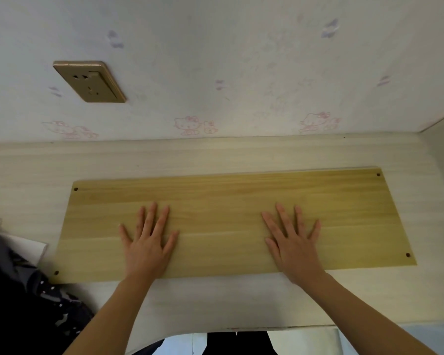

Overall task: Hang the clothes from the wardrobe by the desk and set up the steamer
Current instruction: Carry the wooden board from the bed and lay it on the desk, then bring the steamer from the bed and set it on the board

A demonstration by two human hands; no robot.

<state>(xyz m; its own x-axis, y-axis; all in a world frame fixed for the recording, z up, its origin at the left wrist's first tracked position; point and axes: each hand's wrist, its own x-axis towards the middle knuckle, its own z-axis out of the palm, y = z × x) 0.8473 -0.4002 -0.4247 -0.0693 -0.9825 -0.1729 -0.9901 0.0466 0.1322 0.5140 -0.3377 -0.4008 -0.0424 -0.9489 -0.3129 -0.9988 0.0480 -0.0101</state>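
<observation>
Ten fingers splayed wide and flat, holding nothing: the left hand (147, 243) presses palm-down on the yellow wooden board (231, 201), left of its middle, and the right hand (294, 245) lies the same way further right. The board lies flat on the pale desk (23, 175), with a small hole near each corner. Dark clothes (23, 290) lie bunched at the desk's left edge. A gold wall socket (90, 82) sits on the patterned wallpaper above.
</observation>
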